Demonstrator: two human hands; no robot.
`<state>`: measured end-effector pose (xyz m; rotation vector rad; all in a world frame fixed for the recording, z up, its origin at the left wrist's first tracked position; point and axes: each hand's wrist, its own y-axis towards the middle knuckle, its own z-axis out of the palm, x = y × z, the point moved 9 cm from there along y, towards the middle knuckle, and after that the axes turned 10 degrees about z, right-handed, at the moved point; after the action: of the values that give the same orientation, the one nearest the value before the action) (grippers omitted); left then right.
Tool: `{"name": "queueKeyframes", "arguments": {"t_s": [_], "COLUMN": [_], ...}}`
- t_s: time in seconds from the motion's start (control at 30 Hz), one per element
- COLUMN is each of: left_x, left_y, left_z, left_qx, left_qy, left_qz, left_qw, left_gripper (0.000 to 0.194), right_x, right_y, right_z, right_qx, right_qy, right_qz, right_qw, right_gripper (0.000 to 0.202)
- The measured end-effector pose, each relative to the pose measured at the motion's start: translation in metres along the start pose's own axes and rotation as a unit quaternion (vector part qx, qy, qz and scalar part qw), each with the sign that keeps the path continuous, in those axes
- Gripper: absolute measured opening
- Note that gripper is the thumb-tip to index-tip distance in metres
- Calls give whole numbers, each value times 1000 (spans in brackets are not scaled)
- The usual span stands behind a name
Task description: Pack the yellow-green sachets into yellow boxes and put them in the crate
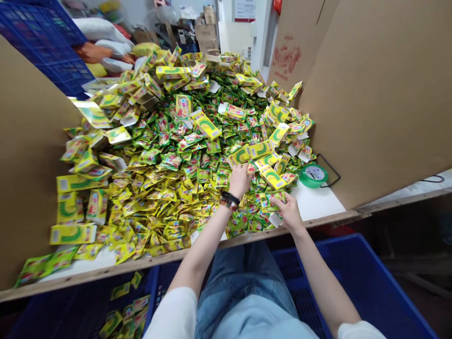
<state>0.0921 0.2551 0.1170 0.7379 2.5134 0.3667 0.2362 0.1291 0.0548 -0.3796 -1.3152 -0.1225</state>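
Head view: both bare hands work at the near edge of a bench (318, 205) heaped with small yellow-and-green packets (165, 202) and small cartons (271, 177).

Right hand (291, 214): fingers closed on a green-and-yellow pack (274, 195), pinched by thumb and fingertips, just above the front edge. Carton or loose packet: cannot tell. A white flap (276, 219) shows just below it; whether it is part of the pack is unclear.

Left hand (240, 180): reaches into the heap, fingers curled down beside a packet with a red patch (251, 168), close to several cartons. Fingertips partly hidden; cannot tell whether they grip or only touch.

Surroundings: green tape roll (313, 175) on the bench, right of the cartons; cardboard panel (381, 94) along the right side; blue crate (356, 278) below the edge, right of the legs.

Step in hand, as judged: picking from the heap with the left while the right keeps a pack steady. Next move probably calls for a secure left pinch on one piece, without dragging its neighbours, and a light right hold that does not crush the pack.
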Motion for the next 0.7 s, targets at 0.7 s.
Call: {"name": "queueKeyframes", "arguments": {"t_s": [0.7], "left_x": [-20], "left_y": [-163], "left_z": [-45], "left_qx": [-122], "left_qy": [-9], "left_qz": [27], "left_qw": [992], "left_gripper": [63], "right_x": [54], "right_y": [-30], "right_z": [60], "right_qx": [162], "right_qy": [-183], "right_qz": [-132], "right_qw": [961], "right_gripper": [14]}}
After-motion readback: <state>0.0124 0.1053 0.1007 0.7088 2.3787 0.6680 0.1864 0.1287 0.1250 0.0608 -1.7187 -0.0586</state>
